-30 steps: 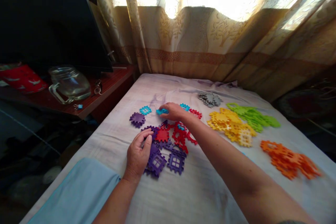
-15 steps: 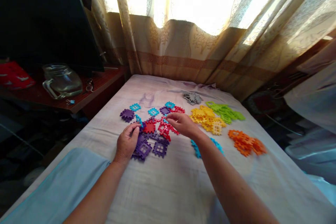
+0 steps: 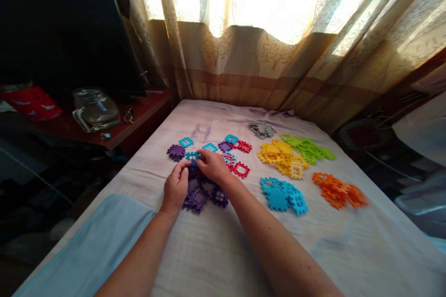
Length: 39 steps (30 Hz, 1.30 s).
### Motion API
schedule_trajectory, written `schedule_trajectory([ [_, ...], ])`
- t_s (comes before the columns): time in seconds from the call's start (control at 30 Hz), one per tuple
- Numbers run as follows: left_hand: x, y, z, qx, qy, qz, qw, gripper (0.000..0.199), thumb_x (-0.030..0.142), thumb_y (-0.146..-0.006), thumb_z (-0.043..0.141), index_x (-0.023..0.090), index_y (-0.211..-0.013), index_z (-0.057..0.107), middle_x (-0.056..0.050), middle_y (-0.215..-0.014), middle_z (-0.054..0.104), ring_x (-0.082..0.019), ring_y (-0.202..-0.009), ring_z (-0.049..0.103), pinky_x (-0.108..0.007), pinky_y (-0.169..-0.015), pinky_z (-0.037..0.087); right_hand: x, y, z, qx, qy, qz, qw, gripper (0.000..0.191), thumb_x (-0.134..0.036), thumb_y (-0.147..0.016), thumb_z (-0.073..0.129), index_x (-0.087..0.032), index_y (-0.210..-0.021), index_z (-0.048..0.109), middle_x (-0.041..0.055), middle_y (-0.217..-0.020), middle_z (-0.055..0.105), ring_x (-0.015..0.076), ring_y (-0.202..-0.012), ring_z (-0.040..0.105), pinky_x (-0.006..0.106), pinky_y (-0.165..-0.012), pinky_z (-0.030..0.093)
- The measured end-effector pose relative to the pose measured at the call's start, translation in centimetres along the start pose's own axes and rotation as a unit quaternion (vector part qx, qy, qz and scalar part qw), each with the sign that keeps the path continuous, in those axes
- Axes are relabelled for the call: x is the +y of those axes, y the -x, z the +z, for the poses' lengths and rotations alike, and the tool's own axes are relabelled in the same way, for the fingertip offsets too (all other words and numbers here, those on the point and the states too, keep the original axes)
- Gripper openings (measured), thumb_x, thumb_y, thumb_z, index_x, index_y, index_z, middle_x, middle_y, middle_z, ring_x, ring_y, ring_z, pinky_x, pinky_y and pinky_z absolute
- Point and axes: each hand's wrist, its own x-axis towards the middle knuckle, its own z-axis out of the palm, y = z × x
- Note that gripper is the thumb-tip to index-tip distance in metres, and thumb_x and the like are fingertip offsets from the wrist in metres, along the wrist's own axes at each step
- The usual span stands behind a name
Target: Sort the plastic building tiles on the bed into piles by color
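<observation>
Blue piece [image 3: 192,156] now sits between my hands, above the purple pieces [image 3: 198,198]. Change from half a second ago: my right hand [image 3: 213,166] has left the red pieces [image 3: 241,170] and joined the left hand [image 3: 177,185]. Left looks pinched on the piece's near edge; right fingertips meet its other side, can't tell if gripping. Reads as one-handed holding turned two-handed handling. Blue pile [image 3: 278,197], uncovered by my forearm now, lies well apart, right.
</observation>
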Motion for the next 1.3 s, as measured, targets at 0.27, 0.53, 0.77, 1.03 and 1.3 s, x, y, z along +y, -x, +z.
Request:
schedule_trajectory([
  [0.27, -0.1, 0.1, 0.1, -0.016, -0.016, -0.009, 1.000, 0.037, 0.041, -0.084, 0.051, 0.021, -0.111, 0.066, -0.007, -0.114, 0.073, -0.023, -0.107, 0.066, -0.038, -0.100, 0.049, 6.1, 3.8, -7.7, 0.058, -0.111, 0.036, 0.992, 0.033, -0.033, -0.086, 0.050, -0.021, -0.108, 0.072, 0.0030, -0.088, 0.072, 0.0170, -0.079, 0.063, 0.028, -0.075, 0.049],
  [0.53, -0.3, -0.1, -0.1, -0.028, -0.050, 0.002, 0.998, 0.041, 0.045, -0.083, 0.053, 0.022, -0.115, 0.067, -0.007, -0.118, 0.072, -0.023, -0.109, 0.066, -0.038, -0.101, 0.048, 13.9, 10.8, -16.7, -0.070, -0.125, 0.155, 0.978, 0.042, -0.054, -0.074, 0.061, -0.017, -0.084, 0.077, -0.0008, -0.063, 0.062, 0.0125, -0.057, 0.050, 0.024, -0.055, 0.041],
  [0.77, -1.0, -0.2, -0.2, -0.027, -0.058, 0.008, 0.998, 0.045, 0.048, -0.083, 0.054, 0.021, -0.118, 0.066, -0.008, -0.121, 0.071, -0.023, -0.110, 0.065, -0.038, -0.103, 0.047, 16.4, 11.1, -17.2, -0.088, -0.074, 0.168, 0.979, 0.024, -0.044, -0.070, 0.067, -0.022, -0.068, 0.075, -0.0005, -0.061, 0.066, 0.0155, -0.061, 0.057, 0.025, -0.059, 0.045],
  [1.03, -1.2, -0.2, -0.1, -0.027, -0.061, 0.013, 0.998, 0.043, 0.047, -0.084, 0.055, 0.021, -0.117, 0.066, -0.008, -0.121, 0.071, -0.022, -0.109, 0.066, -0.036, -0.100, 0.049, 13.7, 9.7, -16.5, 0.020, 0.090, 0.198, 0.976, 0.024, -0.033, -0.086, 0.057, -0.024, -0.091, 0.079, 0.0053, -0.097, 0.076, 0.0226, -0.090, 0.068, 0.031, -0.080, 0.048],
  [1.3, -0.9, -0.1, 0.1, -0.024, -0.052, 0.002, 0.998, 0.042, 0.046, -0.083, 0.055, 0.021, -0.115, 0.067, -0.008, -0.119, 0.072, -0.023, -0.109, 0.066, -0.038, -0.103, 0.047, 7.8, 6.1, -9.8, 0.003, 0.150, 0.079, 0.985, 0.034, -0.026, -0.091, 0.053, -0.023, -0.121, 0.069, 0.0101, -0.128, 0.066, 0.0243, -0.119, 0.058, 0.036, -0.102, 0.043],
])
